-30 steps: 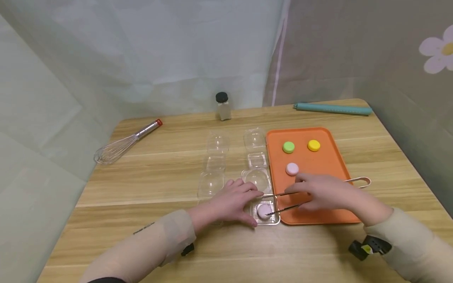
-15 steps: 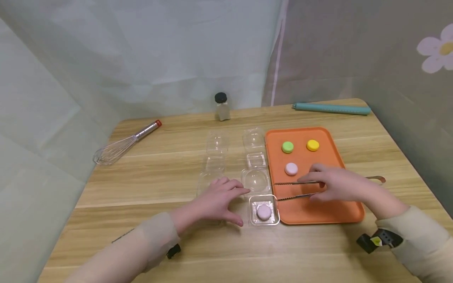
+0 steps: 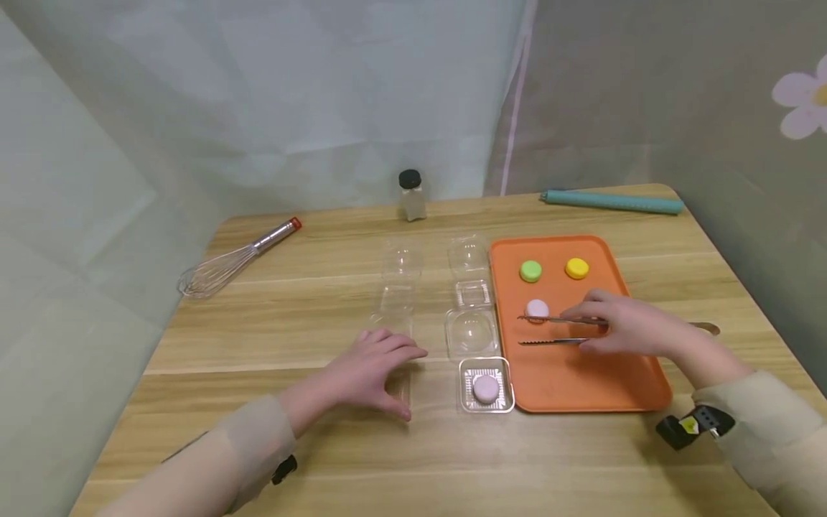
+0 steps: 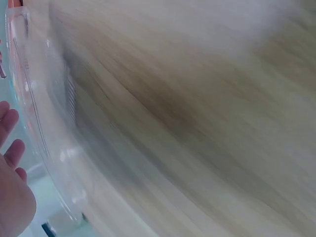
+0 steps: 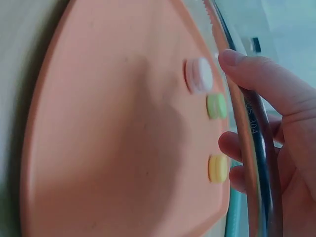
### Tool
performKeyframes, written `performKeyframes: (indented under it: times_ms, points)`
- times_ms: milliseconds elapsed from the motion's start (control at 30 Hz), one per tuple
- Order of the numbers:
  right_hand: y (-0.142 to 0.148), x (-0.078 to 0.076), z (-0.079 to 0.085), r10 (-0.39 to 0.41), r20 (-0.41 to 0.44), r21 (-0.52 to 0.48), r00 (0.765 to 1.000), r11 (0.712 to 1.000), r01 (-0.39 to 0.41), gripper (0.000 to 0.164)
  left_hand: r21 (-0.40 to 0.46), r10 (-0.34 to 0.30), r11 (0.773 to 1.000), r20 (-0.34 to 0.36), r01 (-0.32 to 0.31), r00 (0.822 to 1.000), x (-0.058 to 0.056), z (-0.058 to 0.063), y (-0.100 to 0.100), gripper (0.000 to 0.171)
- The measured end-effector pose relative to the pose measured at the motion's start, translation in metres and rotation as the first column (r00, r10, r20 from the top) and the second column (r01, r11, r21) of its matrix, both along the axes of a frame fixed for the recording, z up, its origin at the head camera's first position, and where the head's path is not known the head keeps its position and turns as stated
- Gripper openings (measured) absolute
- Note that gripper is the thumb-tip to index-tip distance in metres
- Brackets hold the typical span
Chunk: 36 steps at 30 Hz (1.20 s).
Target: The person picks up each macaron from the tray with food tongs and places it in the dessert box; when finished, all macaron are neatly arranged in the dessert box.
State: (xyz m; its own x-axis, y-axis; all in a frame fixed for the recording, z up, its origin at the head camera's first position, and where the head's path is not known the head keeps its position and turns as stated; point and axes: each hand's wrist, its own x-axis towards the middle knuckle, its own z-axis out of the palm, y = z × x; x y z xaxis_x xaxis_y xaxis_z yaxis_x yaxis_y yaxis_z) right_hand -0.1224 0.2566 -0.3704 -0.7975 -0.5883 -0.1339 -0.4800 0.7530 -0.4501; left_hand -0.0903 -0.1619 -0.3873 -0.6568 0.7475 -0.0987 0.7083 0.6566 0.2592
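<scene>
My right hand grips metal tongs over an orange tray. Their two toothed tips stand apart, with nothing between them. One tip overlaps the front of a pale pink macaron in the head view; contact cannot be told. Behind it sit a green macaron and a yellow macaron. A pale pink-lilac macaron lies in a clear plastic box, its domed lid folded back. My left hand holds nothing, fingers spread, above another clear box that it partly hides.
More clear boxes lie farther back, one with a small base. A whisk rests at the back left. A black-capped jar stands at the rear edge, and a teal rod lies at the back right.
My left hand has moved left, away from the box with the macaron. The tongs have come out of that box and shifted right and back over the tray, leaving the macaron inside.
</scene>
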Motion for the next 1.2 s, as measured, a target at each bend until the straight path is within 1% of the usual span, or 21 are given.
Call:
performKeyframes:
  times_ms: [67, 167, 300, 433, 533, 633, 833, 1033, 1200]
  points:
    - [0.004, -0.002, -0.002, -0.017, -0.008, -0.006, 1.0, 1.0, 0.017, 0.044, -0.002, 0.005, 1.0, -0.004, -0.005, 1.0, 0.001, 0.0, -0.005, 0.09]
    - [0.009, -0.005, -0.004, -0.034, -0.044, -0.012, 0.998, 0.999, 0.033, 0.044, -0.007, 0.018, 1.0, -0.018, -0.018, 1.0, 0.003, 0.0, -0.014, 0.091]
    - [0.014, -0.01, -0.006, -0.045, -0.066, -0.007, 0.997, 0.999, 0.045, 0.043, 0.013, 0.046, 0.999, -0.034, -0.046, 0.998, 0.004, 0.003, -0.028, 0.091]
    - [0.018, -0.015, -0.007, -0.056, -0.051, 0.003, 0.997, 0.998, 0.057, 0.044, 0.035, 0.063, 0.998, -0.049, -0.061, 0.997, 0.005, 0.007, -0.038, 0.092]
    - [0.021, -0.018, -0.008, -0.066, -0.046, 0.008, 0.997, 0.998, 0.066, 0.044, 0.031, 0.063, 0.998, -0.063, -0.062, 0.996, 0.006, 0.006, -0.043, 0.093]
    - [0.022, -0.019, -0.01, -0.064, -0.054, 0.01, 0.996, 0.998, 0.064, 0.044, 0.024, 0.073, 0.997, -0.069, -0.071, 0.995, 0.007, 0.005, -0.046, 0.095]
    - [0.023, -0.023, -0.012, -0.067, -0.08, 0.019, 0.995, 0.997, 0.069, 0.044, 0.011, 0.09, 0.996, -0.05, -0.089, 0.995, 0.008, 0.003, -0.049, 0.094]
    - [0.023, -0.026, -0.012, -0.073, -0.054, 0.039, 0.996, 0.996, 0.075, 0.045, -0.006, 0.078, 0.997, -0.044, -0.078, 0.996, 0.008, -0.002, -0.05, 0.09]
    - [0.023, -0.027, -0.013, -0.06, -0.057, 0.056, 0.997, 0.996, 0.063, 0.044, -0.014, 0.06, 0.998, -0.043, -0.061, 0.997, 0.007, -0.002, -0.049, 0.085]
